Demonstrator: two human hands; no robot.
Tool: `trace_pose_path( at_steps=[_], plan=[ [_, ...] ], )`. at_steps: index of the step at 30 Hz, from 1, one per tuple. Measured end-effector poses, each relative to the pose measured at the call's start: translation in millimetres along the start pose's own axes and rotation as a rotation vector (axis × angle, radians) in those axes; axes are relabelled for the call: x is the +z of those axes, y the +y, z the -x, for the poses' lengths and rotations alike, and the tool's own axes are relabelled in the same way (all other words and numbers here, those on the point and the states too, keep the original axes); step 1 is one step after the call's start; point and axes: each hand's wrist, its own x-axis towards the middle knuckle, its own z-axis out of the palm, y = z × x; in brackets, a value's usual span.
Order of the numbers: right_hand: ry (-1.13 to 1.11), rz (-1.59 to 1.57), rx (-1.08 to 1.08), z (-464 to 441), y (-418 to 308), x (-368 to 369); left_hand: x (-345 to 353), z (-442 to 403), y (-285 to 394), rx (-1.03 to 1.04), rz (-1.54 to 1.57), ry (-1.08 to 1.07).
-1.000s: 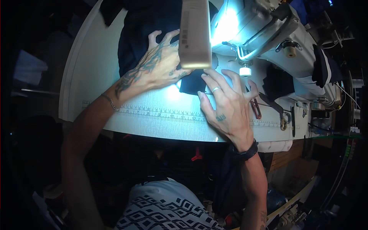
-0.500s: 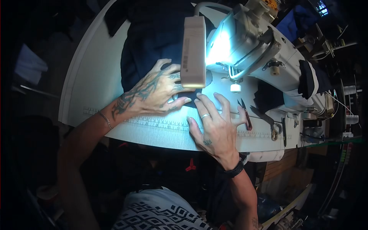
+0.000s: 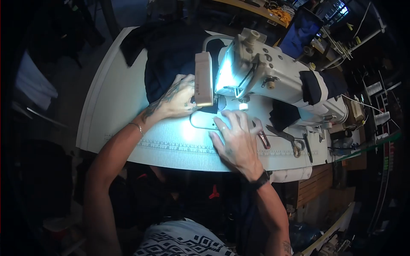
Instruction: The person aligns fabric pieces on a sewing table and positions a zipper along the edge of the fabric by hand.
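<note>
Dark navy cloth (image 3: 166,55) lies across the left of the sewing table, its near edge beside the sewing machine's (image 3: 273,74) needle area. My left hand (image 3: 178,97) is closed on this cloth, fingers curled in, just left of the box-shaped lamp (image 3: 204,81). The lamp hides some of its fingertips. In front of the needle area, my right hand (image 3: 237,138) rests with fingers spread and holds nothing. Red-handled thread snips (image 3: 264,138) lie close by its little-finger side.
Scissors (image 3: 292,143) and a dark slim tool (image 3: 308,148) lie to the right. A ruler strip (image 3: 175,146) runs along the table's (image 3: 162,160) front. Dark cloth scraps (image 3: 284,115) lie under the machine arm, and folded dark cloth (image 3: 318,87) sits over it.
My view has shifted, showing more of the far side. My left hand's spread fingers have curled onto the cloth. The cloth's near edge has drawn back, baring the plate before the needle.
</note>
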Motion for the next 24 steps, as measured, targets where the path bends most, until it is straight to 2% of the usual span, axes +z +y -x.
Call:
trace_pose_path(
  at_steps=[3, 5, 6, 8, 9, 10, 11, 14, 17, 19, 21, 22, 24],
  plan=[
    [0.057, -0.014, -0.071, 51.7, -10.9, -35.2, 4.2, -4.2, -6.7, -0.05, 0.078, 0.072],
    [0.119, 0.02, -0.078, 80.6, 6.8, -67.7, 8.6, -7.0, -0.6, -0.168, -0.025, 0.255],
    [0.166, 0.06, -0.069, 90.4, 23.5, -86.7, 9.9, -8.3, 1.4, -0.249, -0.036, 0.223],
    [0.28, 0.209, 0.041, 105.3, 71.2, -128.8, 4.9, -9.0, 22.2, -0.324, -0.062, 0.25],
    [0.4, 0.242, 0.053, 108.2, 103.3, -146.2, 1.8, -11.1, 23.7, -0.35, -0.041, 0.196],
    [0.481, 0.297, 0.086, 106.7, 137.5, -163.7, 8.1, -11.3, 13.3, -0.313, -0.072, 0.177],
    [0.614, 0.271, 0.107, 104.9, 181.2, -173.0, 11.2, -11.3, 12.6, -0.323, -0.129, 0.15],
    [0.801, -0.069, 0.468, 92.6, 310.4, -184.0, 11.1, -8.6, 15.5, -0.266, -0.182, 0.171],
    [0.606, -0.306, 0.615, 73.6, 380.9, -191.2, 0.0, -8.4, 28.9, -0.339, -0.123, 0.119],
    [0.467, -0.519, 0.743, 58.8, 393.2, -189.2, -0.3, -9.1, 28.9, -0.339, -0.119, 0.125],
    [0.533, -0.728, 0.58, 53.6, 400.5, -171.3, -1.5, -4.4, 27.4, -0.299, -0.104, 0.126],
    [0.591, -0.746, 0.577, 54.6, 404.6, -163.1, -1.7, -2.9, 28.6, -0.317, -0.116, 0.11],
    [0.698, -0.531, 0.463, 62.5, 407.9, -147.0, -4.1, -2.8, 29.2, -0.292, -0.081, 0.12]
  ],
)
